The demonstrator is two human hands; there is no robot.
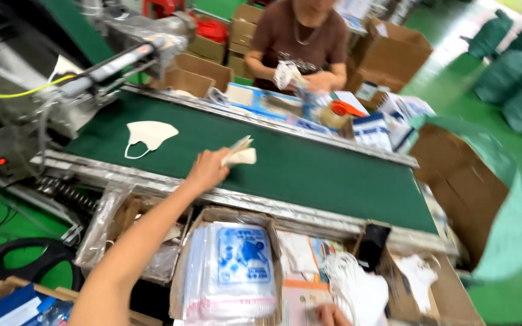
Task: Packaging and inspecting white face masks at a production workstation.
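My left hand (208,169) reaches out over the green conveyor belt (321,175) and is shut on a small stack of white face masks (240,153), held just above the belt. A single white mask (149,134) lies flat on the belt to the left of that hand. My right hand (331,314) shows only partly at the bottom edge, resting on a pale orange sheet (300,299) beside a heap of white masks (357,290). Whether its fingers grip anything is hidden.
A cardboard box of clear bags with blue print (237,265) stands below the belt's near rail. Across the belt a co-worker (300,36) handles a packet (285,73). A tape roll (336,115), packets and open cardboard boxes (460,181) crowd the right. A machine arm (122,57) overhangs the belt's left end.
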